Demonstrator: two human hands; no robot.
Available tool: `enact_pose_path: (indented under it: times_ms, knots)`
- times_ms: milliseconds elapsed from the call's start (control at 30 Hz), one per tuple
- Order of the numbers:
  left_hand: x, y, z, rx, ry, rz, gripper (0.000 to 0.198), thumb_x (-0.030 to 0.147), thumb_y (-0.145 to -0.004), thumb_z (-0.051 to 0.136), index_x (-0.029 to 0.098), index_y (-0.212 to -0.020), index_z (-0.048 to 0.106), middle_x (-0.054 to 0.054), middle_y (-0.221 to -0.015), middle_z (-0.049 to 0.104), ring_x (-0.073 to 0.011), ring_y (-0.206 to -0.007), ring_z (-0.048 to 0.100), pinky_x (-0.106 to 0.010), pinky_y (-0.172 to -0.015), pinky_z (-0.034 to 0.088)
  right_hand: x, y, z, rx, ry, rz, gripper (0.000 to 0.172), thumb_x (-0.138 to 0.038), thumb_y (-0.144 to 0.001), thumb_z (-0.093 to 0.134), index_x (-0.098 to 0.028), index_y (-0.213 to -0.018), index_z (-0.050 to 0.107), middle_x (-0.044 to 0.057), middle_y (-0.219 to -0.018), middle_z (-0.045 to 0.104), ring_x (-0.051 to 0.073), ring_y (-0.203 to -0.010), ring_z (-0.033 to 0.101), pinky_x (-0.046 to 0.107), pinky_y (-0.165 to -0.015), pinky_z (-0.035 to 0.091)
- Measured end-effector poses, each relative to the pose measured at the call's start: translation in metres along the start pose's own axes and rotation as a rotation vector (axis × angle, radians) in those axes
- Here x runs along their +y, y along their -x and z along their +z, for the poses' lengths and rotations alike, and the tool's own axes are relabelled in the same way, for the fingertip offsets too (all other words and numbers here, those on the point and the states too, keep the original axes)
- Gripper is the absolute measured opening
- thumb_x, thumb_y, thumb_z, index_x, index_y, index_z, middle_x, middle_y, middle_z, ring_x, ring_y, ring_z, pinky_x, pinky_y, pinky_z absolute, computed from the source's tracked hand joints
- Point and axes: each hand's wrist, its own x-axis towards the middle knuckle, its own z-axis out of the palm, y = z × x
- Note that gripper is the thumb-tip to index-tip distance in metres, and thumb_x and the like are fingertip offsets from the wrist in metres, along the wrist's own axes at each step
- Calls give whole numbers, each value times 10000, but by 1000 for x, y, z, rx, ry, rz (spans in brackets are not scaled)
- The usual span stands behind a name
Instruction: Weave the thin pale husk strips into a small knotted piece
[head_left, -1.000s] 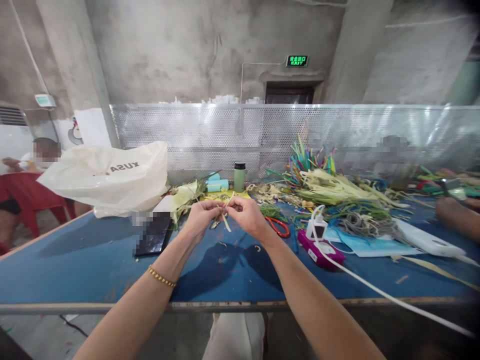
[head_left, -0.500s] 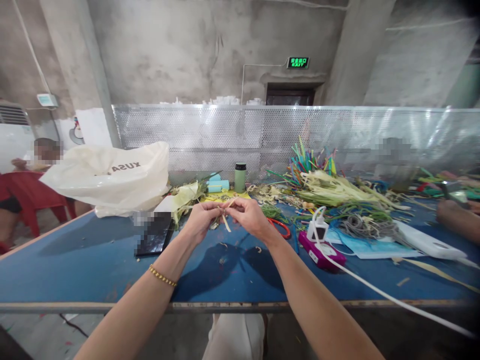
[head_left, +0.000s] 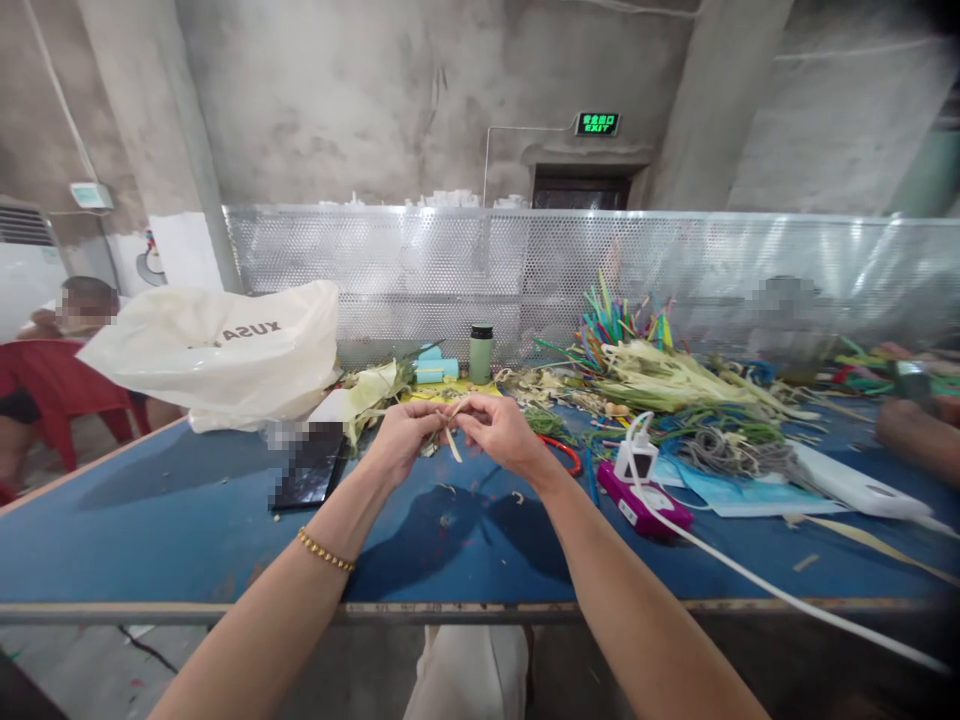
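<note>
The left hand [head_left: 399, 438], strip [head_left: 454, 446] and right hand [head_left: 496, 430] have hardly shifted in the last second, so the work stays at one spot. One bag [head_left: 210, 355] and one tablet [head_left: 319, 470] lie left of the one bottle [head_left: 481, 358]; in front of it, both hands' fingertips clamp one strip, its end hanging; right of it, one plug [head_left: 636, 463] and one box [head_left: 675, 512].

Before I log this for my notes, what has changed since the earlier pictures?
No clear change: the left hand and right hand still hold the pale strip; nothing was taken up or let go. The green bottle and white bag stayed put.
</note>
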Motion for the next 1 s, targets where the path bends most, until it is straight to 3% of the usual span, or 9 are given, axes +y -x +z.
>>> enact_pose_path:
  times_ms: [100, 267, 433, 733, 867, 1000]
  knots:
    - [2, 0, 1, 81, -8, 23, 162, 154, -571, 707, 99, -723, 702, -26, -585, 648, -91, -502, 535, -223, -539, 412, 3, -2, 0, 75, 35, 4, 212, -254, -781, 592, -134, -948, 642, 15, -687, 646, 89, -509, 546, 199, -498, 439]
    - [3, 1, 3, 159, -123, 160, 222, 196, -635, 676, 104, -836, 693, 3, -556, 622, -88, -515, 528, -212, -544, 416, 8, -4, -1, 129, 69, 9, 219, -344, -811, 571, -140, -778, 644, 20, -652, 631, 85, -449, 504, 207, -451, 406]
    - [3, 2, 7, 214, -277, 216, 205, 183, -652, 630, 114, -832, 698, 17, -527, 593, -96, -507, 517, -214, -532, 414, 9, -5, 4, 205, 139, -43, 141, -281, -769, 616, -149, -771, 666, 34, -686, 667, 118, -569, 574, 215, -537, 446]
    - [-1, -1, 5, 202, -301, 267, 238, 206, -663, 627, 107, -866, 701, 6, -570, 605, -105, -538, 532, -220, -552, 420, 7, -4, 6, 202, 157, -54, 114, -227, -759, 605, -144, -757, 682, 38, -713, 673, 124, -607, 595, 227, -589, 456]
    - [-1, -2, 1, 226, -330, 288, 228, 205, -671, 616, 121, -866, 700, 14, -561, 600, -112, -545, 540, -226, -571, 428, 10, -4, 3, 219, 326, -173, 120, -205, -766, 608, -167, -738, 718, 39, -737, 649, 119, -635, 550, 229, -607, 425]
    - [-6, -5, -1, 204, -405, 305, 230, 195, -665, 606, 137, -862, 709, 5, -569, 614, -121, -535, 541, -232, -552, 414, 13, -4, 3, 197, 480, -183, 96, -173, -753, 623, -176, -757, 719, 29, -715, 624, 115, -621, 516, 232, -606, 392]
